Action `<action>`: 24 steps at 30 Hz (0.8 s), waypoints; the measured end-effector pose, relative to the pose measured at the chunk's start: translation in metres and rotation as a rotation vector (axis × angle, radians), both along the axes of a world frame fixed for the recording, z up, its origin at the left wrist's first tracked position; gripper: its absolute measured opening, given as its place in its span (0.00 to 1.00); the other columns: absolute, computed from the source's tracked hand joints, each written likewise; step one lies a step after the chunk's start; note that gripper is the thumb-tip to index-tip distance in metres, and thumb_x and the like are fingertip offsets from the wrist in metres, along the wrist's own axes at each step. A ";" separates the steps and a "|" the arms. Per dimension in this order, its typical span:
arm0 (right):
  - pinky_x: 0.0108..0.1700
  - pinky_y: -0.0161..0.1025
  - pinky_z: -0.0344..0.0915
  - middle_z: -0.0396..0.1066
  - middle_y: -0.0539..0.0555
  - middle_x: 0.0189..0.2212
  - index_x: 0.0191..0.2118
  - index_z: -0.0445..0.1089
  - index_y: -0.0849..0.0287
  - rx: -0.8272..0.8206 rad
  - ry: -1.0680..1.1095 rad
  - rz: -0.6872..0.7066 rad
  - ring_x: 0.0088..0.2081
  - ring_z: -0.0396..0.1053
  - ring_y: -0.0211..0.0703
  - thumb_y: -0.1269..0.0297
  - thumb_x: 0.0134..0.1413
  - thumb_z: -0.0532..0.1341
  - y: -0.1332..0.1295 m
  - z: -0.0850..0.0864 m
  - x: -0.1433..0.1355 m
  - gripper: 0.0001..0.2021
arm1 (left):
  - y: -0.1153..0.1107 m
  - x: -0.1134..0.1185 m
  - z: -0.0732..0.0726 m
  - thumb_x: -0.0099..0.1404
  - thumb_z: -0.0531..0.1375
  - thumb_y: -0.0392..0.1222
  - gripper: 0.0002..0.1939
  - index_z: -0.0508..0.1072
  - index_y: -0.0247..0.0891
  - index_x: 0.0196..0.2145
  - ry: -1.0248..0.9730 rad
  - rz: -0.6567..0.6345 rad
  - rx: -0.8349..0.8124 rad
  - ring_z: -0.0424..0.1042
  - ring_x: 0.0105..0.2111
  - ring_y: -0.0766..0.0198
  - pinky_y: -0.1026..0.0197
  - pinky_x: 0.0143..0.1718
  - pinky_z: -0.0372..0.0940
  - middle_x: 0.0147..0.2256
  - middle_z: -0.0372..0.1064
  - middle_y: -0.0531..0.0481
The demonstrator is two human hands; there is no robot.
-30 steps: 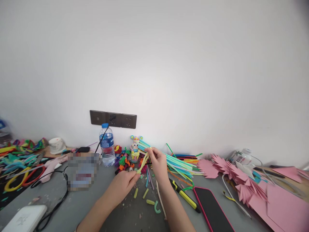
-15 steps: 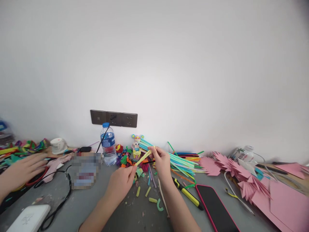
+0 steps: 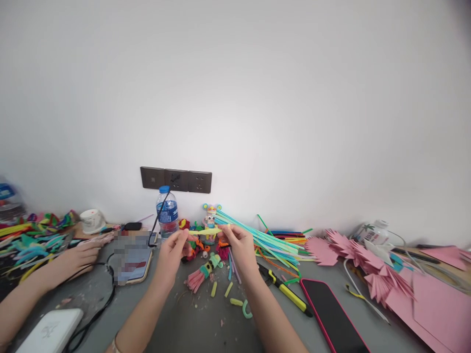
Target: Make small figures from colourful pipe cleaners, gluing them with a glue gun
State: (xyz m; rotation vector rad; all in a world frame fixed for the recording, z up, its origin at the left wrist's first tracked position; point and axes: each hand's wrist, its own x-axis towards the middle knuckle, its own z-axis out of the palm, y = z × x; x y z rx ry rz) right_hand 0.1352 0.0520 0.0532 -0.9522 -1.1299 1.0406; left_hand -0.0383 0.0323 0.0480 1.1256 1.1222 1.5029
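Note:
A pale yellow pipe cleaner (image 3: 204, 231) stretches level between my two hands above the table. My left hand (image 3: 172, 250) pinches its left end, and my right hand (image 3: 237, 242) pinches the right end. Just below lies a small pipe-cleaner figure (image 3: 206, 272) with pink strands and a green-and-yellow upper part. Behind the yellow strip stands a little figurine (image 3: 210, 215) with round ears, its lower part hidden. Short yellow pieces (image 3: 214, 289) and a curled green piece (image 3: 247, 309) lie in front of my hands.
A bundle of blue-green pipe cleaners (image 3: 272, 240), a yellow-handled tool (image 3: 290, 296) and a phone (image 3: 331, 316) lie to the right, with folded pink paper (image 3: 356, 260) beyond. At left are a water bottle (image 3: 167, 211), a white power bank (image 3: 47, 331) and another person's hand (image 3: 75, 262).
My left hand has moved up and left, bringing the yellow strip from slanted to level and uncovering the pink-stranded figure. The other person's hand has shifted right.

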 end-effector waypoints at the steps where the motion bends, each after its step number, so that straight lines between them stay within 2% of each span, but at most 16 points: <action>1: 0.31 0.37 0.65 0.75 0.53 0.23 0.26 0.75 0.61 -0.008 -0.014 0.032 0.27 0.70 0.43 0.51 0.48 0.65 -0.001 0.002 0.001 0.15 | 0.001 -0.001 0.000 0.55 0.64 0.57 0.20 0.71 0.35 0.24 -0.095 0.018 -0.018 0.65 0.24 0.66 0.66 0.24 0.62 0.25 0.68 0.51; 3: 0.29 0.37 0.64 0.76 0.55 0.23 0.24 0.73 0.61 -0.039 -0.058 0.120 0.27 0.71 0.43 0.52 0.45 0.67 -0.003 0.003 0.001 0.15 | 0.003 -0.002 0.000 0.53 0.67 0.52 0.17 0.70 0.35 0.22 -0.273 0.043 -0.031 0.70 0.32 0.63 0.64 0.31 0.67 0.31 0.72 0.48; 6: 0.26 0.36 0.63 0.76 0.55 0.21 0.23 0.71 0.60 -0.113 -0.177 0.248 0.24 0.71 0.43 0.55 0.44 0.67 -0.005 -0.001 0.000 0.13 | 0.005 -0.002 0.003 0.57 0.66 0.45 0.17 0.64 0.35 0.19 -0.489 0.018 -0.059 0.73 0.40 0.59 0.60 0.41 0.69 0.37 0.75 0.44; 10: 0.26 0.35 0.62 0.72 0.51 0.17 0.21 0.69 0.59 -0.118 -0.386 0.313 0.21 0.68 0.40 0.60 0.46 0.64 -0.009 -0.010 -0.008 0.10 | 0.003 0.004 0.008 0.66 0.57 0.40 0.13 0.65 0.37 0.23 -0.639 0.000 -0.201 0.75 0.32 0.62 0.58 0.38 0.70 0.32 0.76 0.45; 12: 0.25 0.34 0.58 0.68 0.48 0.15 0.21 0.67 0.59 -0.078 -0.397 0.279 0.20 0.64 0.38 0.61 0.48 0.63 -0.010 -0.011 -0.013 0.11 | 0.000 0.010 0.009 0.67 0.54 0.38 0.08 0.68 0.37 0.30 -0.655 -0.008 -0.203 0.74 0.30 0.64 0.59 0.37 0.70 0.30 0.75 0.47; 14: 0.24 0.33 0.55 0.63 0.46 0.15 0.21 0.64 0.58 -0.056 -0.338 0.257 0.19 0.60 0.36 0.58 0.49 0.61 -0.011 -0.011 -0.019 0.12 | -0.002 0.016 0.009 0.68 0.54 0.40 0.06 0.69 0.38 0.34 -0.656 -0.036 -0.192 0.75 0.33 0.62 0.58 0.39 0.69 0.32 0.75 0.46; 16: 0.23 0.32 0.51 0.60 0.44 0.15 0.22 0.62 0.58 -0.064 -0.266 0.276 0.19 0.56 0.34 0.56 0.49 0.61 -0.011 -0.011 -0.025 0.13 | -0.005 0.022 0.007 0.67 0.55 0.45 0.09 0.70 0.37 0.37 -0.645 -0.075 -0.184 0.74 0.36 0.60 0.57 0.40 0.68 0.33 0.75 0.45; 19: 0.22 0.32 0.48 0.57 0.43 0.15 0.22 0.60 0.58 -0.099 -0.201 0.370 0.18 0.53 0.32 0.53 0.48 0.62 -0.012 -0.015 -0.032 0.15 | -0.007 0.027 0.002 0.64 0.59 0.49 0.14 0.71 0.35 0.41 -0.570 -0.136 -0.098 0.72 0.34 0.61 0.60 0.38 0.66 0.30 0.72 0.47; 21: 0.22 0.31 0.48 0.56 0.42 0.15 0.23 0.58 0.57 -0.111 -0.188 0.419 0.18 0.52 0.32 0.52 0.48 0.62 -0.013 -0.017 -0.036 0.17 | -0.008 0.028 -0.002 0.62 0.61 0.50 0.15 0.71 0.35 0.38 -0.510 -0.172 -0.027 0.67 0.29 0.65 0.63 0.34 0.64 0.26 0.67 0.52; 24: 0.21 0.31 0.47 0.57 0.42 0.14 0.23 0.57 0.56 -0.109 -0.250 0.428 0.18 0.53 0.33 0.52 0.49 0.62 -0.018 -0.017 -0.037 0.16 | -0.007 0.026 -0.004 0.61 0.61 0.53 0.16 0.66 0.36 0.28 -0.488 -0.199 0.001 0.58 0.22 0.70 0.67 0.27 0.59 0.20 0.57 0.57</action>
